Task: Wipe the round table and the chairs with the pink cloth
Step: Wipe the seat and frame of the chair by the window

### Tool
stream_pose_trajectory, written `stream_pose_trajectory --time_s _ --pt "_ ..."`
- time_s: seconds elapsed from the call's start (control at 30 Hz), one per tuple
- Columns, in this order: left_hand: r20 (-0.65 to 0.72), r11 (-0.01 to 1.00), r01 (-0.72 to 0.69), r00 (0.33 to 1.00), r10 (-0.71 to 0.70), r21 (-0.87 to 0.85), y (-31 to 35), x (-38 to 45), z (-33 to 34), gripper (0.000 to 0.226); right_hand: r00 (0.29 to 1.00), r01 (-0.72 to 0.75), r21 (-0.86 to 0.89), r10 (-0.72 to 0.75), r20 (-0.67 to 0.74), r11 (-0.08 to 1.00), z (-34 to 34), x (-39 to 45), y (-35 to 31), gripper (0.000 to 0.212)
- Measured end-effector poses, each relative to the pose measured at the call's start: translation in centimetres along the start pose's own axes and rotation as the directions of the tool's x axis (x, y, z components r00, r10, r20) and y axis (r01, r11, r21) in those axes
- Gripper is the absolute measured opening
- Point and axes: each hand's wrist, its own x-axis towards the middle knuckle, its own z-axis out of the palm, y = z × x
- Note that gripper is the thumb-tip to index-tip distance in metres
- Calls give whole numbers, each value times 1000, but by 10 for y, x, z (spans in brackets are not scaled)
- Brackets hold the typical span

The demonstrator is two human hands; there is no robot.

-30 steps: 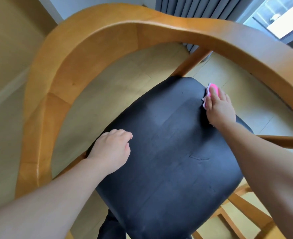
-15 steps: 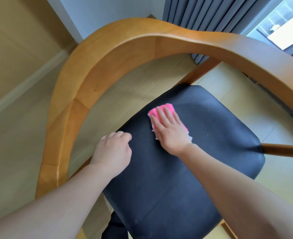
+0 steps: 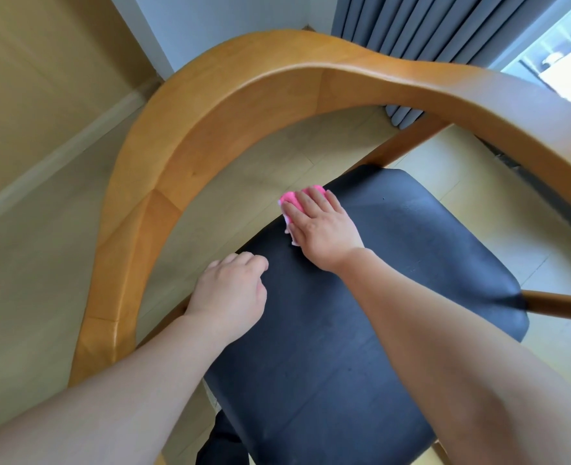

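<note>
A wooden chair with a curved backrest and a black padded seat fills the view. My right hand lies flat on the pink cloth, pressing it onto the seat's far left edge; only the cloth's far end shows past my fingers. My left hand rests on the seat's left edge with its fingers curled over the rim. The round table is not in view.
Pale wood floor lies under and around the chair. A beige wall with a skirting board runs along the left. Grey curtains and a bright window are at the back right. A wooden armrest support sticks out at right.
My right hand has swept the pink cloth from the seat's far right edge across to its far left edge. My left hand has stayed on the seat's left rim.
</note>
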Motion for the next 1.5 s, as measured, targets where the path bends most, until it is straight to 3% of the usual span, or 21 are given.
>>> stream_pose_trajectory --time_s 0.23,0.5,0.63,0.73,0.93,1.17,1.37,1.5 --pt "-3 1000 -2 1000 2 -5 -1 4 0 30 994 -95 24 96 -51 995 -1 -4 34 49" --pt "1 1000 -9 1000 9 1 0 3 4 29 956 -268 58 273 -109 962 -4 -51 115 48" --pt "4 1000 -16 1000 16 2 3 3 3 29 808 -550 223 581 -101 805 -9 -84 155 44" --pt "16 1000 -22 1000 22 9 2 4 0 30 760 -618 236 647 -63 750 -9 -99 157 45" --pt "12 999 -32 999 31 18 4 4 -8 32 822 -563 81 568 -44 822 6 -110 118 54" --pt "18 997 -73 997 73 25 9 -2 -15 34 963 -268 62 269 -8 961 29 -157 14 54" --pt "57 981 -186 981 183 61 20 -12 -14 33 998 -70 53 70 7 996 64 -226 -98 60" --pt "66 962 -256 966 250 94 32 -14 -13 32 999 26 23 -27 33 999 76 -244 -127 64"
